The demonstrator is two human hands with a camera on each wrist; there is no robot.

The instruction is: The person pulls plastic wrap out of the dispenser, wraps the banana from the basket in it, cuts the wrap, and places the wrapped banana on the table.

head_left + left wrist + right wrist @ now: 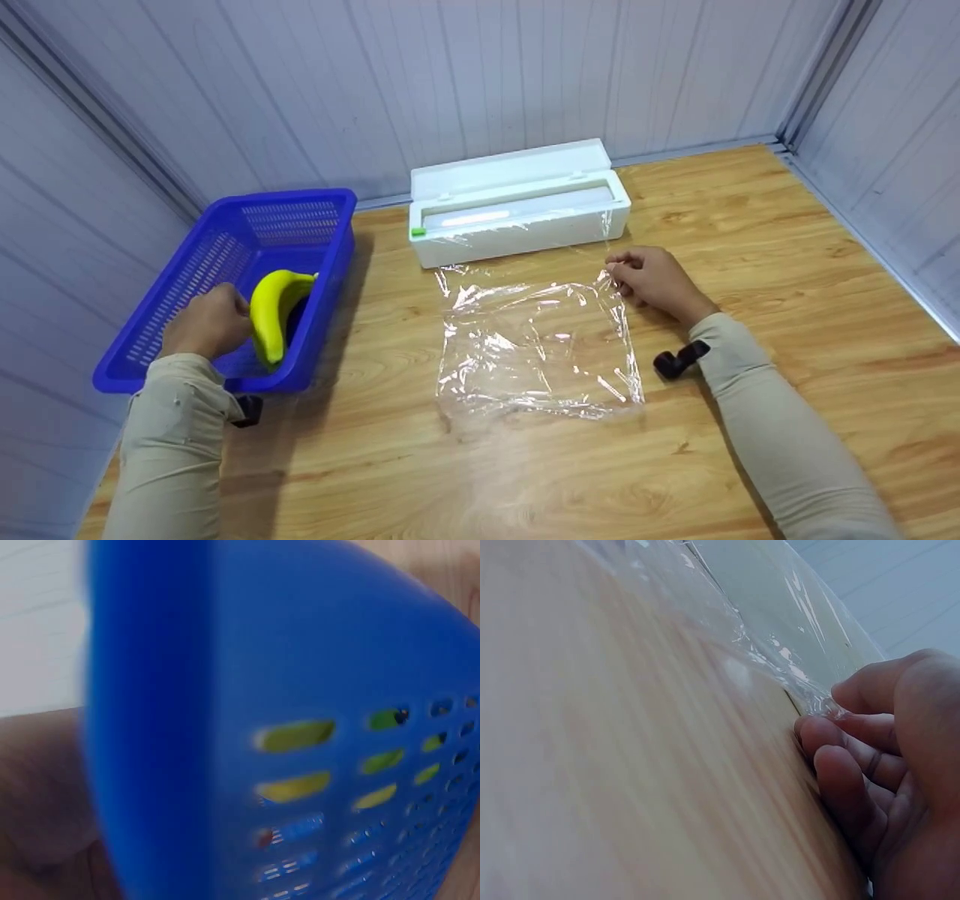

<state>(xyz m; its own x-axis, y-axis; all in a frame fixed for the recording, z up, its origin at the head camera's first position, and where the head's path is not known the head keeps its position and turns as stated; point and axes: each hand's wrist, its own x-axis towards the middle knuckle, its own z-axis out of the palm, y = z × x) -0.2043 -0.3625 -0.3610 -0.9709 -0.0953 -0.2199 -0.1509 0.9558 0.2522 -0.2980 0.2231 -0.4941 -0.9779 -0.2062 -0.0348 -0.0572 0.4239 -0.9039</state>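
Observation:
In the head view my left hand (206, 322) reaches into a blue plastic basket (341, 240), right beside a yellow banana (270, 307). Its fingertips are hidden, so whether they grip the banana is unclear. The left wrist view shows mostly the basket wall (315, 637), with yellow-green showing through its slots. A sheet of clear plastic wrap (525, 345) lies on the table, drawn from a white wrap dispenser (525, 232) with a raised lid. Near the dispenser's right end, my right hand (652, 281) pinches the wrap's edge between thumb and fingers.
Ribbed white wall panels (480, 75) stand behind and at both sides of the wooden table (750, 247). A green slider (418, 232) sits at the dispenser's left end. Something dark (296, 319) lies beside the banana in the basket.

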